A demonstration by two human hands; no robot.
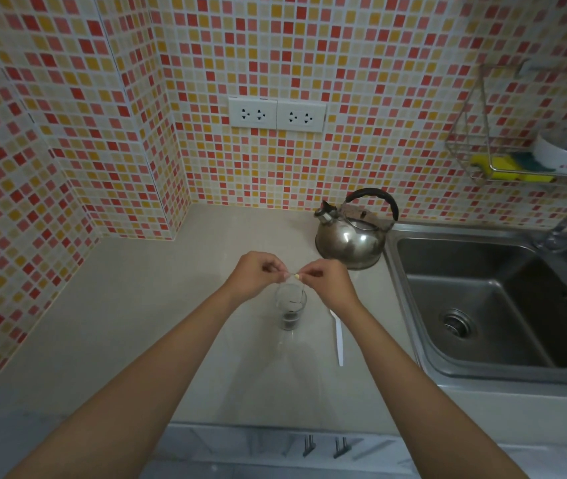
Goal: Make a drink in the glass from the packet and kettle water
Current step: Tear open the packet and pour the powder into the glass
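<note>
Directly above the glass (290,307), both hands meeting: left hand (256,276) and right hand (327,280) each closed in a fingertip pinch on opposite ends of a small clear packet (292,275), stretched between them over the rim. Inside the glass, upright on the pale counter (137,323), dark material at the bottom and what looks like a small tag or bag hanging in. Just right of the glass, a white spoon (338,340) flat on the counter. Behind the glass and to its right, a steel kettle (352,233) with black handle, well apart. Further right of the glass, a steel sink (482,299).
</note>
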